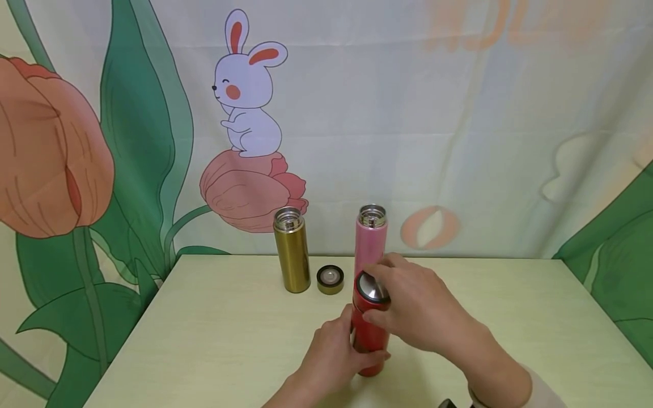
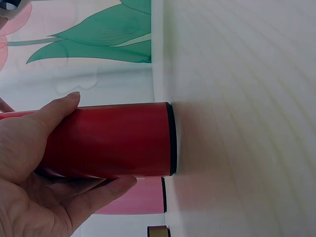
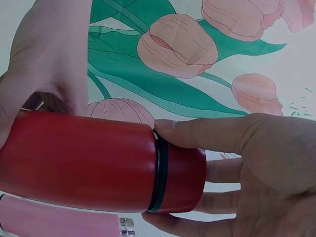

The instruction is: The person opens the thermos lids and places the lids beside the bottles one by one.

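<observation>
A red thermos bottle (image 1: 369, 331) stands upright near the front of the table. Low on its body, my left hand (image 1: 331, 354) grips it with the thumb across the front. At the top, the fingers and thumb of my right hand (image 1: 420, 303) hold the red lid (image 3: 185, 175), which sits on the bottle with a dark ring at the joint. The lid's top (image 1: 372, 288) looks silvery. Right behind stands a pink thermos bottle (image 1: 370, 243) with no lid on, its steel neck showing; the red bottle and my right hand hide its lower part.
A gold thermos bottle (image 1: 293, 255), also without a lid, stands at the back left. Beside it a gold lid (image 1: 330, 279) lies with its inside up. The pale table (image 1: 214, 334) ends at a printed cloth (image 1: 347, 113) with a rabbit and tulips.
</observation>
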A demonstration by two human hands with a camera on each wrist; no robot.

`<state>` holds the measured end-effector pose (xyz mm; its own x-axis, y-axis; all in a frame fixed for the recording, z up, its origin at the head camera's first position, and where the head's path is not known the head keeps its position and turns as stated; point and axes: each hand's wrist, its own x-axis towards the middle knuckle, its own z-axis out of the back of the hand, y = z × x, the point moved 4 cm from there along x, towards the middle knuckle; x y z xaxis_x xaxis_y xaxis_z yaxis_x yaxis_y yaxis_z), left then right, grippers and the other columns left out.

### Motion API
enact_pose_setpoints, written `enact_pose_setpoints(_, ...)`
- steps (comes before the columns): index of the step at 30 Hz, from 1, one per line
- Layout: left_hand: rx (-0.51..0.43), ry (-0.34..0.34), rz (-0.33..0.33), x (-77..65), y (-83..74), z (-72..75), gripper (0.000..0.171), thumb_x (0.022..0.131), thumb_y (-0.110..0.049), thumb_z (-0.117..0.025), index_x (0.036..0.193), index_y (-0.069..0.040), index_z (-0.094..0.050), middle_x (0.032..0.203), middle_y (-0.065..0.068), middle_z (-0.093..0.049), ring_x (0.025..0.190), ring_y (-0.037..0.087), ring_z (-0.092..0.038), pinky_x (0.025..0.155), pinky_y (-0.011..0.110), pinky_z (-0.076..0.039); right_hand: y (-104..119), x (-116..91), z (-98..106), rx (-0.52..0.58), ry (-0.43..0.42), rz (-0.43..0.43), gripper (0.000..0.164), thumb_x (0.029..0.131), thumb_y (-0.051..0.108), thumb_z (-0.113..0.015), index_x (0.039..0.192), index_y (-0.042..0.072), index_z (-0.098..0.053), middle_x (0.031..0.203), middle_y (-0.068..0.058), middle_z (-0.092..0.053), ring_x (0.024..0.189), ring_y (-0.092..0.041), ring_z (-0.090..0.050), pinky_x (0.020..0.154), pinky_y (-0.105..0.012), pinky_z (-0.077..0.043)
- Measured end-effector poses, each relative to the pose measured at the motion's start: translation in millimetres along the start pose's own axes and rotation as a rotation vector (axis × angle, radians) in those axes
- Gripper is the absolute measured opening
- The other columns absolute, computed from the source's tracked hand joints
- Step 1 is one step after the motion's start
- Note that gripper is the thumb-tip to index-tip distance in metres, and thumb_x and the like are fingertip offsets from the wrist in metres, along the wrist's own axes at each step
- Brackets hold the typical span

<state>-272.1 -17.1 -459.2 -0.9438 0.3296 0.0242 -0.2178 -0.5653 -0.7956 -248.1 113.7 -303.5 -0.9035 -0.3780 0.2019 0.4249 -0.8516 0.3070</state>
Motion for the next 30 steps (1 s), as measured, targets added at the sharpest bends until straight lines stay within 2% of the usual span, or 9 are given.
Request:
enact_pose_setpoints(5,0.017,-0.016,-0.029,-0.4,0.1,-0.3,0.067,0.079,-0.054,-0.087,0.128,-0.022,-0.053,0.112,-0.008,-0.075,0.103,0.009,-0.068,0.09,0.034,-0.058,-1.4,0.8,1.6,0.029,0.038,0.035,0.05,0.08,0.016,-0.089,0.126,0.011,-0.07,0.123,-0.003,-0.065,0.103,-0.018,-0.067,0.088,-0.039,-0.058)
enact_pose_setpoints(8,0.015,-0.014,-0.029,-0.1,0.1,-0.4,0.068,0.079,-0.053,-0.087,0.129,-0.022,-0.053,0.113,-0.008,-0.075,0.103,0.01,-0.068,0.091,0.035,-0.058,-2.4,1.2,2.8,0.047,0.059,0.048,0.055,0.081,0.014,-0.088,0.132,0.01,-0.067,0.126,-0.004,-0.065,0.109,-0.021,-0.066,0.093,-0.043,-0.057)
enact_pose_setpoints(13,0.01,-0.003,-0.018,0.3,0.0,-0.2,0.07,0.079,-0.053,-0.087,0.132,-0.022,-0.053,0.115,-0.006,-0.075,0.106,0.012,-0.069,0.094,0.038,-0.058,-3.7,1.1,4.0,0.091,0.089,0.061,0.06,0.083,0.007,-0.085,0.139,0.011,-0.064,0.136,-0.005,-0.064,0.121,-0.026,-0.064,0.101,-0.047,-0.054)
enact_pose_setpoints(18,0.02,-0.007,-0.028,0.5,-0.3,0.3,0.068,0.079,-0.052,-0.087,0.13,-0.021,-0.053,0.113,-0.006,-0.075,0.103,0.01,-0.068,0.091,0.035,-0.058,-4.5,1.3,5.6,0.117,0.115,0.081,0.065,0.082,-0.004,-0.08,0.142,0.013,-0.062,0.143,-0.004,-0.062,0.13,-0.029,-0.06,0.105,-0.049,-0.053)
enact_pose_setpoints(23,0.019,-0.011,-0.035,0.7,-0.4,0.0,0.067,0.079,-0.052,-0.088,0.128,-0.02,-0.053,0.112,-0.005,-0.076,0.101,0.009,-0.069,0.089,0.033,-0.058,-5.9,2.0,6.7,0.132,0.141,0.102,0.069,0.081,-0.011,-0.077,0.143,0.015,-0.061,0.143,-0.002,-0.062,0.133,-0.031,-0.059,0.106,-0.049,-0.052)
enact_pose_setpoints(30,0.017,-0.009,-0.03,0.2,-0.3,-0.1,0.067,0.079,-0.052,-0.088,0.126,-0.019,-0.053,0.112,-0.004,-0.075,0.101,0.01,-0.069,0.088,0.034,-0.058,-9.4,3.1,6.5,0.136,0.153,0.145,0.064,0.082,-0.009,-0.077,0.14,0.015,-0.064,0.141,-0.001,-0.063,0.13,-0.029,-0.06,0.106,-0.049,-0.052)
